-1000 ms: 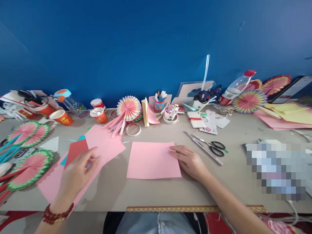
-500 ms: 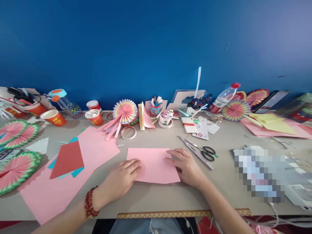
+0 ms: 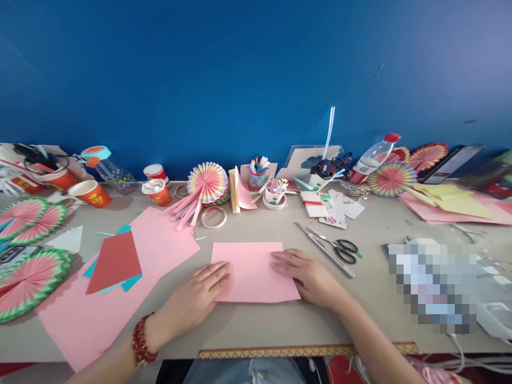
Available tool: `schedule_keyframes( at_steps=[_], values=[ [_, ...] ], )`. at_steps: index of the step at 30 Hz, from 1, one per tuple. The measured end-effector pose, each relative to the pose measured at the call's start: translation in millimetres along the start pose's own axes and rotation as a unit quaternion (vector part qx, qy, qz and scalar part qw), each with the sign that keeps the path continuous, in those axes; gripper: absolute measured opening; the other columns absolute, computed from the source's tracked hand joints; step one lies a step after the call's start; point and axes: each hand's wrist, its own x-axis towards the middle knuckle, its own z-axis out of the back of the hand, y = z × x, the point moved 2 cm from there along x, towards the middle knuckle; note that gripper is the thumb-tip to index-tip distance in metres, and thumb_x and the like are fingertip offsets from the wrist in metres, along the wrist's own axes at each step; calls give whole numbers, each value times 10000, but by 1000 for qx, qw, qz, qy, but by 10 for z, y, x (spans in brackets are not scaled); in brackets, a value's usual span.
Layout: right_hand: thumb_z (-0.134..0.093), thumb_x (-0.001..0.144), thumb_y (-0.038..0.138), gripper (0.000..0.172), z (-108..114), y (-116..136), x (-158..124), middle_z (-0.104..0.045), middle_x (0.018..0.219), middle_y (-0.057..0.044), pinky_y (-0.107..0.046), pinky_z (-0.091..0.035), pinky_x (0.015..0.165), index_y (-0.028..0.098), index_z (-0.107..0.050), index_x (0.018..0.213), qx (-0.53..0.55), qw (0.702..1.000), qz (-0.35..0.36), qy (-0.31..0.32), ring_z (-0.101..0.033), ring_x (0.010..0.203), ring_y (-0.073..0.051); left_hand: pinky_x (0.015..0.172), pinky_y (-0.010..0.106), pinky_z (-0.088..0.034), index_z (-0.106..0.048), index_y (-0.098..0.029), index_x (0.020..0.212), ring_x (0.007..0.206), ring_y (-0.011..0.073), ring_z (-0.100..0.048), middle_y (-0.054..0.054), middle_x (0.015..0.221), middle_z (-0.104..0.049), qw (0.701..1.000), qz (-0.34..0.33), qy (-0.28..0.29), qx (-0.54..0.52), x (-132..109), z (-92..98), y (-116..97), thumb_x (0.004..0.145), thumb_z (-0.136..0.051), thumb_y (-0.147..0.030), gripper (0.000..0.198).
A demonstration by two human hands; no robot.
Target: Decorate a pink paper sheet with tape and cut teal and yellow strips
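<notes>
A sheet of pink paper (image 3: 252, 274) lies flat on the table in front of me. My left hand (image 3: 210, 288), with a red bead bracelet (image 3: 143, 340) at the wrist, rests with outstretched fingers on the sheet's left edge. On the right edge lies my right hand (image 3: 302, 272), its fingers extended over the paper and its thumb near the lower right corner. Scissors (image 3: 340, 245) with black handles and a slim grey craft knife (image 3: 326, 250) lie to the right of that hand.
Larger pink sheets (image 3: 120, 314) with a red sheet (image 3: 116, 263) on top spread out at left. Pleated paper fans (image 3: 206, 181), paper cups (image 3: 90, 193) and a bottle (image 3: 374, 158) line the blue wall. A blurred-out device (image 3: 430, 290) lies at right.
My right fingers have settled flatter on the pink sheet, and its near edge looks straighter. The whole view has shifted slightly, so things appear a little further right.
</notes>
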Motion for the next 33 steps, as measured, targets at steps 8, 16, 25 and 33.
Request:
schedule_keyframes(
  at_steps=[8, 16, 25, 33],
  values=[
    [-368, 978, 109, 461, 81, -1, -119, -590, 1423, -65, -440, -466, 1085, 276, -667, 1286, 31, 999, -24, 3, -532, 1317, -234, 1196, 452, -320, -392, -265, 1519, 1485, 272, -302, 64, 1630, -296, 999, -31, 4, -27, -55, 91, 60, 991, -483, -548, 606],
    [-530, 916, 642, 853, -78, 47, 62, -281, 1618, -154, -605, -231, 1198, 195, -253, 1587, -95, 993, -67, 10, -273, 1484, -358, 1199, 530, -245, -171, -230, 1602, 1514, 353, -206, 138, 1660, -157, 998, 1, -49, 44, 182, -130, 237, 926, -452, -703, 872],
    [-467, 915, 707, 915, -248, -22, 8, -215, 1633, -150, -607, -177, 1200, 194, -152, 1605, -121, 990, -59, 40, -233, 1499, -351, 1169, 573, -263, -228, -231, 1593, 1500, 408, -208, 174, 1653, -156, 996, 28, -51, 66, 21, -147, 228, 850, -473, -789, 960],
    [-496, 909, 689, 904, -210, 3, 29, -238, 1633, -131, -612, -186, 1196, 213, -167, 1603, -93, 993, -71, 29, -263, 1487, -353, 1081, 447, -411, -555, -185, 1350, 1265, 273, -528, 110, 1371, -596, 977, 151, -130, 74, 333, 142, 811, 1016, -447, -322, 377]
  ],
)
